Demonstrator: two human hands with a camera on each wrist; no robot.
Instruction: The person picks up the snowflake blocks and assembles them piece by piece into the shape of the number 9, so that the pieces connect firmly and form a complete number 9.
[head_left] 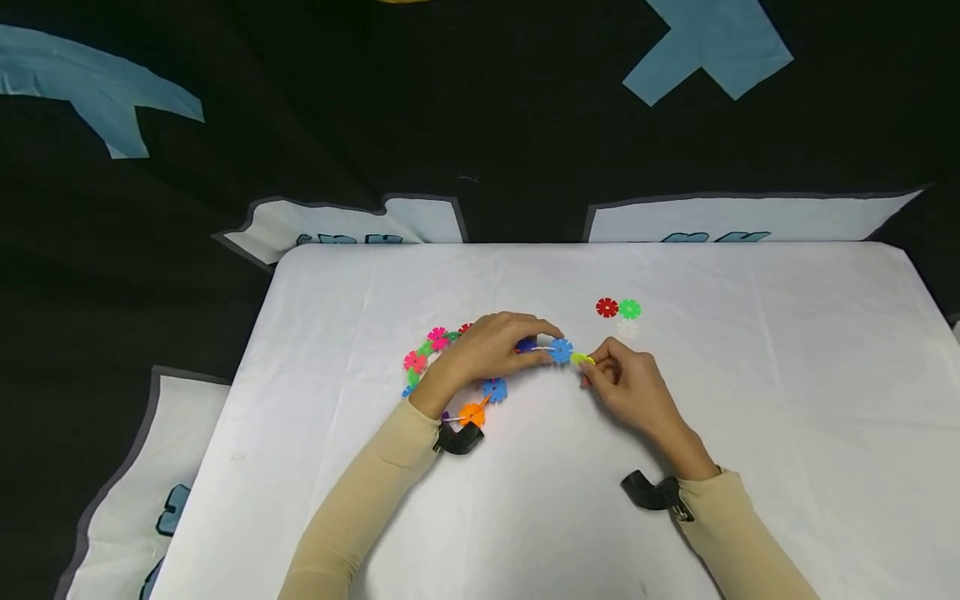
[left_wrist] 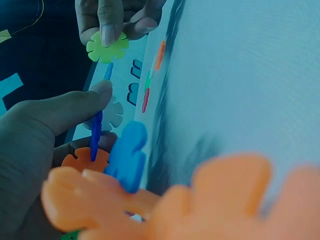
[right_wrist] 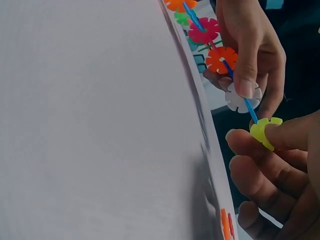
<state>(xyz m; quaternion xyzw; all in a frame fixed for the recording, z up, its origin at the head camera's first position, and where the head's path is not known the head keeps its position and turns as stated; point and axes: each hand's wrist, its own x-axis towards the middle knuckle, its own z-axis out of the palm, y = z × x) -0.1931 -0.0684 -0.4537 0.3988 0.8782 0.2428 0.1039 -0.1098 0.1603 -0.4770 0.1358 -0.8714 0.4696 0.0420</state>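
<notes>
A chain of notched, flower-shaped plastic discs in several colours curves over the table, with orange (head_left: 472, 414) and blue (head_left: 494, 390) discs at its near side. My left hand (head_left: 495, 346) partly covers the chain. Its thumb and fingers pinch a white disc (right_wrist: 234, 101), which joins a light blue disc (head_left: 561, 350) at the chain's end. Between the thumb and fingers of my right hand (head_left: 633, 387) is a yellow-green disc (left_wrist: 107, 49). That disc meets the light blue disc's edge; how deeply they interlock cannot be told.
Loose red (head_left: 607, 307), green (head_left: 630, 309) and white (head_left: 628, 330) discs lie beyond my right hand. White cloth covers the table (head_left: 787, 400). Dark patterned fabric (head_left: 525, 108) surrounds its far and left sides. Each wrist wears a black camera mount (head_left: 651, 492).
</notes>
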